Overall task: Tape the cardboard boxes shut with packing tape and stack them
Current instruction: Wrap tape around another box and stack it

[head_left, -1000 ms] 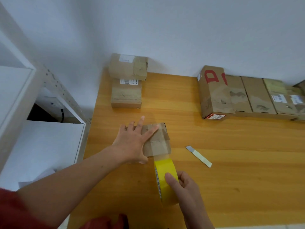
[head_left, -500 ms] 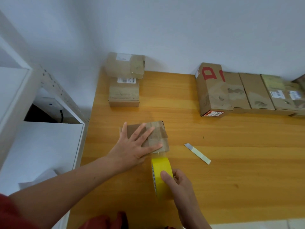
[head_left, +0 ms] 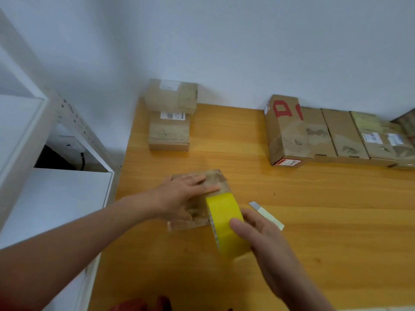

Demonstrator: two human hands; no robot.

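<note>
Box long axis toward wall, tape roll on edge

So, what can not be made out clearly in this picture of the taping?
Head view only.
- Small box: its top seam is covered by the left hand and the yellow tape roll.
- Row of boxes: cut off by the right edge, so no count.
- Label on the stacked boxes: too blurred to read.
</note>
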